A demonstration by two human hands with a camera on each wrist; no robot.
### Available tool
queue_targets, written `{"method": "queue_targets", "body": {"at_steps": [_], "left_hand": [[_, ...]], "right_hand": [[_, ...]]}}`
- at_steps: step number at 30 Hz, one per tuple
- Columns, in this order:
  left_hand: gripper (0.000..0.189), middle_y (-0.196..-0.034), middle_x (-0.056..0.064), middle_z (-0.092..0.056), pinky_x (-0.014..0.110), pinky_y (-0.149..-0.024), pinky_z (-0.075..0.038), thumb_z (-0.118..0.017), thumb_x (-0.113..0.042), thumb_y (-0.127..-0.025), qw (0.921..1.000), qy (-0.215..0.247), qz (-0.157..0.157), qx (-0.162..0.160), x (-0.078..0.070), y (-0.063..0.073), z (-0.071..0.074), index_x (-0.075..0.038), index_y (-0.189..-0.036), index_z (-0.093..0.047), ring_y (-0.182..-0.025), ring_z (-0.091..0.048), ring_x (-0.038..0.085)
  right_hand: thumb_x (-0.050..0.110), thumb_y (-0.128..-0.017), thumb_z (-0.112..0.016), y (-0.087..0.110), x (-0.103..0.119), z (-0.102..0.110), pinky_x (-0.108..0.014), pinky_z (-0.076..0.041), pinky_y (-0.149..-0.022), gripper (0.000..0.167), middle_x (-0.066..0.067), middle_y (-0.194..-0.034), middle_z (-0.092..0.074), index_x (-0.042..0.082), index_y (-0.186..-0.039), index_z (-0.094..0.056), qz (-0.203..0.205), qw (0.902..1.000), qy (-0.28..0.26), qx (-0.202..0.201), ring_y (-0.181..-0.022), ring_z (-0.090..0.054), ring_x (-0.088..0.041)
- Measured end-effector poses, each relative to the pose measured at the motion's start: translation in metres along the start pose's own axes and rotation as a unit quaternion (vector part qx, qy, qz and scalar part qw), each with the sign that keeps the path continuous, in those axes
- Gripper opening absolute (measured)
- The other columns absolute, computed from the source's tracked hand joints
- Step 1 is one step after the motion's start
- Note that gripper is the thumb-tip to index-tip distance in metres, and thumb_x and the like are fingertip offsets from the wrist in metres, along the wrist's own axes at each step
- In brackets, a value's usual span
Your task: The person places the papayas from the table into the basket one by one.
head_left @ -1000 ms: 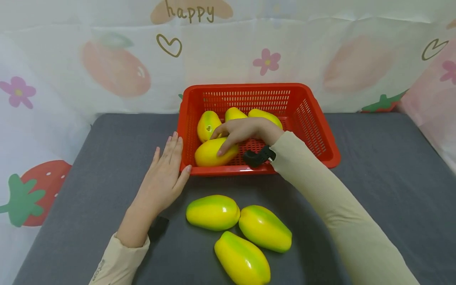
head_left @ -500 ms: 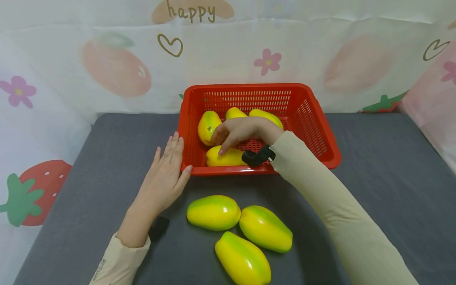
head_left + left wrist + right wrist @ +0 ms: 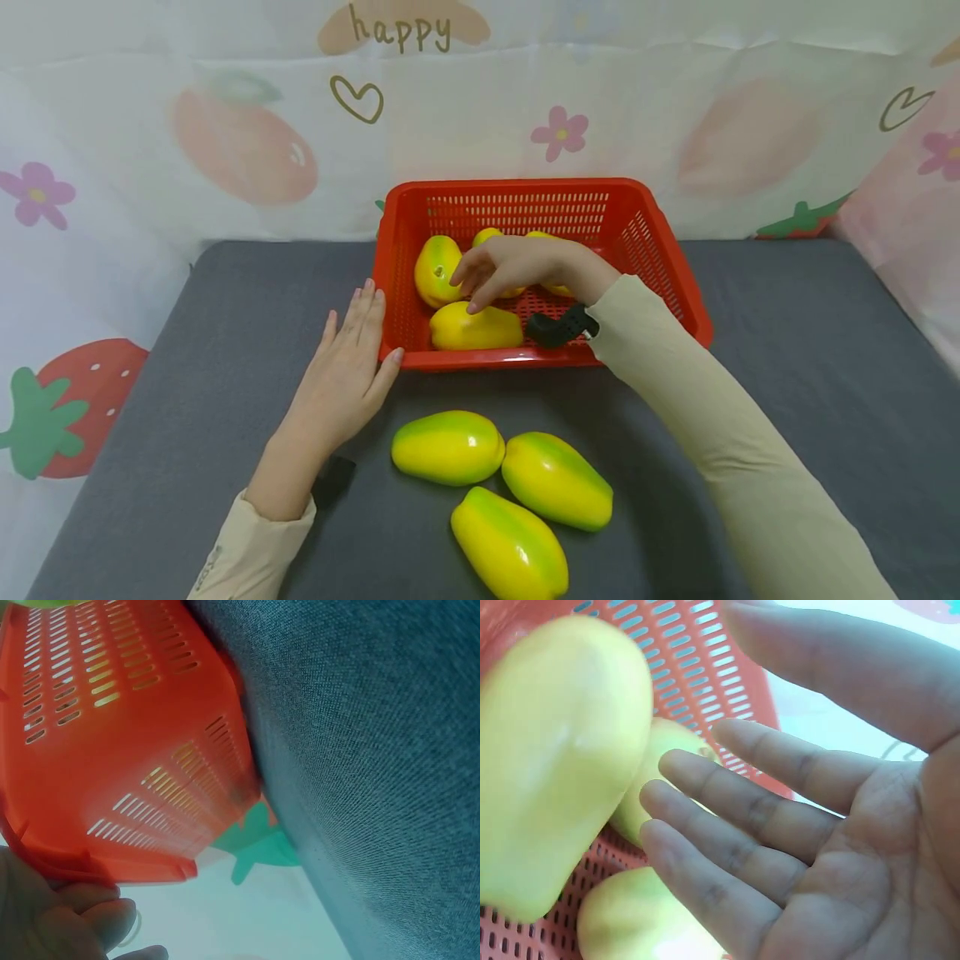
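A red plastic basket holds several yellow-green papayas. One papaya lies lengthwise along the front wall inside, and another papaya stands at the left. My right hand is over the basket, its thumb tip just above the front papaya; two papayas behind are partly hidden by it. In the right wrist view the right hand has loosely extended fingers with nothing between them. My left hand rests straight-fingered against the basket's left rim. The left wrist view shows the left hand touching that rim.
Three more papayas lie on the grey cloth in front of the basket: one at left, one at right and one nearest. A printed white curtain hangs behind the table.
The front papaya has moved down and rightward into the basket's front side. My right hand has let go of it and lifted slightly to the right. The left hand stays put.
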State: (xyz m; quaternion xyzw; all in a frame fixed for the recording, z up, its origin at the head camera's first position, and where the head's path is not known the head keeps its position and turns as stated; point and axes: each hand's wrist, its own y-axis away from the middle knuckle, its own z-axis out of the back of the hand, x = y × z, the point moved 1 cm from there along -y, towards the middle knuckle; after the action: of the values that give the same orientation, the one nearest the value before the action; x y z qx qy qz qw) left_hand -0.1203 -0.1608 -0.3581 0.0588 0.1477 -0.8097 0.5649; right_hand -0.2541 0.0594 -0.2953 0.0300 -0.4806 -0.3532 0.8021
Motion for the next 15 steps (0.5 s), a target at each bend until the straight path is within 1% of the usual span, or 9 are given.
{"method": "queue_targets", "body": {"at_steps": [3, 6, 10, 15], "left_hand": [[0.071, -0.157, 0.015, -0.003, 0.052, -0.113, -0.005, -0.041, -0.035, -0.099, 1.0000, 0.002, 0.000, 0.000, 0.001, 0.000, 0.000, 0.002, -0.150, -0.007, -0.143, -0.007, 0.030], [0.071, -0.157, 0.015, -0.003, 0.052, -0.113, -0.006, -0.041, -0.035, -0.099, 1.0000, 0.003, 0.000, -0.001, 0.001, 0.000, 0.000, 0.002, -0.150, -0.008, -0.143, -0.007, 0.030], [0.071, -0.157, 0.015, -0.003, 0.052, -0.113, -0.006, -0.040, -0.035, -0.099, 1.0000, 0.005, 0.000, -0.002, 0.001, 0.000, -0.001, 0.002, -0.150, -0.008, -0.143, -0.007, 0.030], [0.071, -0.157, 0.015, -0.003, 0.052, -0.113, -0.006, -0.041, -0.035, -0.099, 1.0000, 0.004, -0.002, -0.004, 0.002, 0.000, -0.001, 0.002, -0.150, -0.008, -0.143, -0.007, 0.030]], "right_hand": [[0.016, -0.086, -0.069, 0.007, -0.001, 0.001, -0.032, -0.047, -0.092, 0.047, -0.012, -0.120, -0.060, 0.000, -0.128, -0.053, 0.017, 0.9998, -0.006, -0.007, -0.109, -0.055, -0.021], [0.015, -0.086, -0.069, 0.015, -0.002, 0.002, -0.033, -0.047, -0.093, 0.047, -0.014, -0.121, -0.060, -0.001, -0.127, -0.053, 0.026, 0.9991, -0.028, -0.020, -0.109, -0.056, -0.021], [0.014, -0.087, -0.068, 0.028, -0.002, 0.002, -0.033, -0.047, -0.093, 0.044, -0.013, -0.120, -0.061, -0.001, -0.126, -0.056, 0.045, 0.9965, -0.051, -0.049, -0.110, -0.057, -0.020], [0.012, -0.087, -0.067, 0.050, -0.002, 0.000, -0.034, -0.047, -0.093, 0.040, -0.010, -0.120, -0.061, -0.001, -0.124, -0.057, 0.076, 0.9909, -0.070, -0.086, -0.113, -0.056, -0.022]]}}
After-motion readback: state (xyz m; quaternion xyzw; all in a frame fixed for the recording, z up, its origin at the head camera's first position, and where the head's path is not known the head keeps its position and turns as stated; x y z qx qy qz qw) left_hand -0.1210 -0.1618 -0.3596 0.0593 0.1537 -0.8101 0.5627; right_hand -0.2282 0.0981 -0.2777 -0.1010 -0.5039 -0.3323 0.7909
